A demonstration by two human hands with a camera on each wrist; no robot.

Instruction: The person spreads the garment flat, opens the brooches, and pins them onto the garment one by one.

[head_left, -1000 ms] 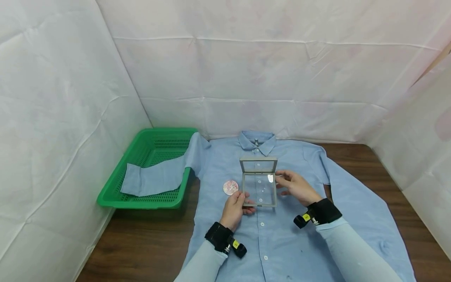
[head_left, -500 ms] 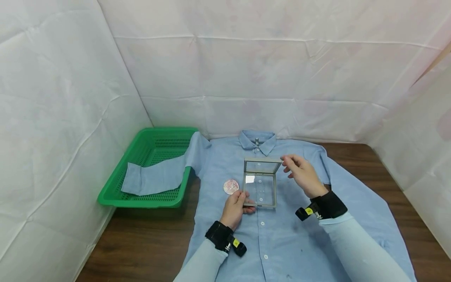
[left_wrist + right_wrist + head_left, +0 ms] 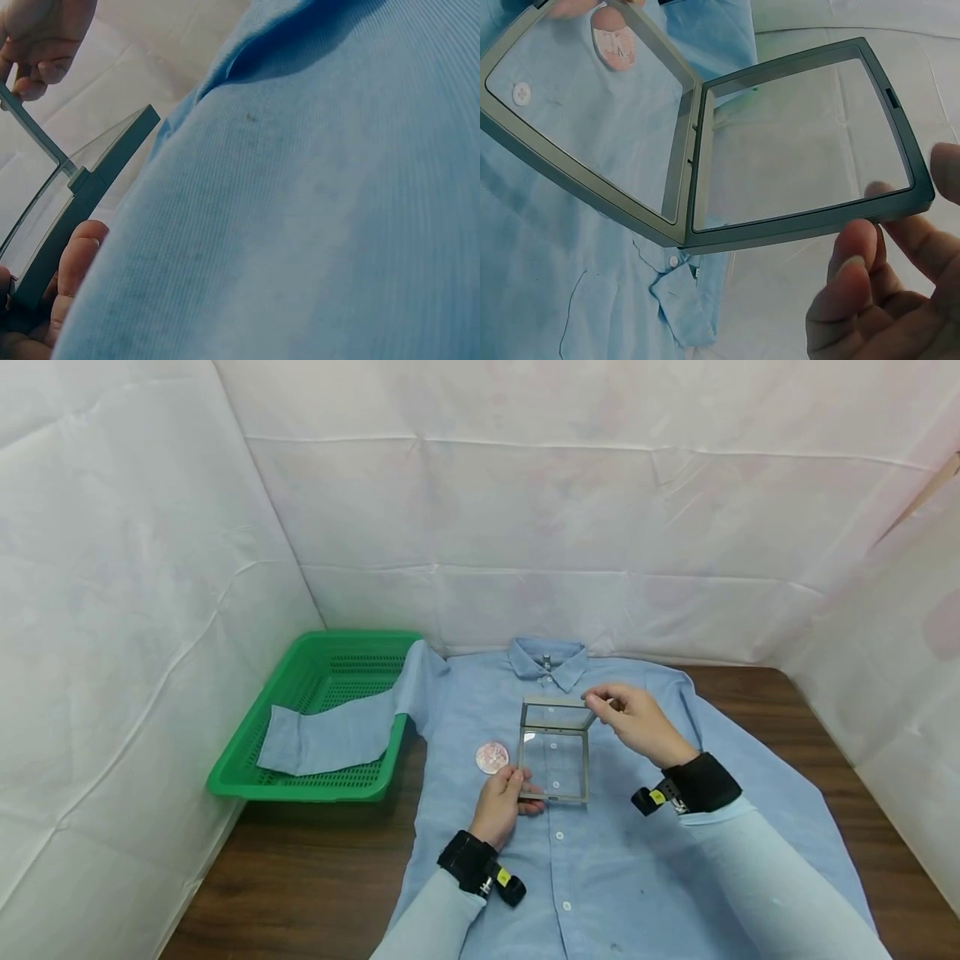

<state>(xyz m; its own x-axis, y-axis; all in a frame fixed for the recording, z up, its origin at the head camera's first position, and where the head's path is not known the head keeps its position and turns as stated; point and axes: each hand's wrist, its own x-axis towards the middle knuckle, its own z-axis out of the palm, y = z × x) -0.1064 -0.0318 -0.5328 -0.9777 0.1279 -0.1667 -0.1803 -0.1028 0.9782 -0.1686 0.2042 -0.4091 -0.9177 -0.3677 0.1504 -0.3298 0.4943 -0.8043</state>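
A grey hinged display frame with clear panes stands unfolded above the blue shirt, its smaller-looking upper half tilted up. My left hand pinches the lower half at its near-left corner, thumb on top and fingers beneath. At the upper half's right corner, my right hand holds the edge between thumb and fingers; in the right wrist view the fingers lie along that corner. Just left of the frame, a round pink-and-white disc lies on the shirt. Shirt buttons show through the panes.
To the left stands a green plastic basket with the shirt's sleeve draped into it. The shirt covers much of the brown wooden table. White cloth walls enclose the back and sides.
My right hand has moved from beside the lower half up to the upper half's right corner and taken hold there. The frame has shifted slightly right; my left hand keeps its grip.
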